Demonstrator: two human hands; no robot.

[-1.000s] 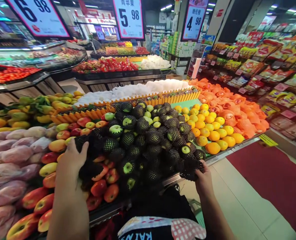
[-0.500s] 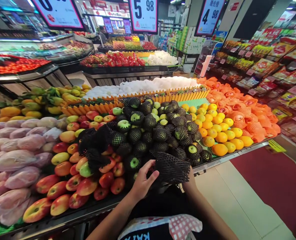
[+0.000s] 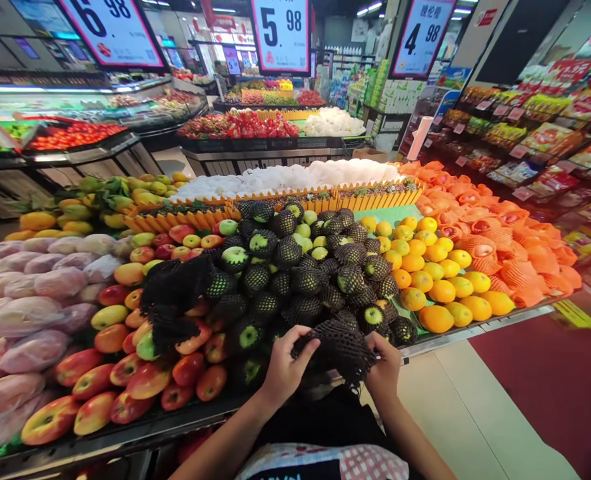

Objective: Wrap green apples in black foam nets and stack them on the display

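Note:
Between my hands, close to my body, is a black foam net sleeve (image 3: 342,343), bunched and tapering toward its right end. My left hand (image 3: 288,367) grips its left end between thumb and fingers. At the other end my right hand (image 3: 382,367) pinches the netting. Whether a fruit sits inside the sleeve I cannot tell. Just beyond lies a heap of green apples in black net sleeves (image 3: 288,250). More loose black net sleeves (image 3: 172,300) lie piled on the red apples (image 3: 142,377) to the left.
Oranges (image 3: 435,290) and orange-netted fruit (image 3: 500,233) fill the right of the stand. Wrapped pinkish fruit (image 3: 30,317) lies at the left. A yellow picket edging (image 3: 275,203) runs across the back, before white-wrapped fruit (image 3: 285,177). Price screens (image 3: 281,33) hang above.
My right hand has come up from behind the sleeve to its right end, now showing its fingers. The sleeve is more bunched and narrower. The view has shifted slightly.

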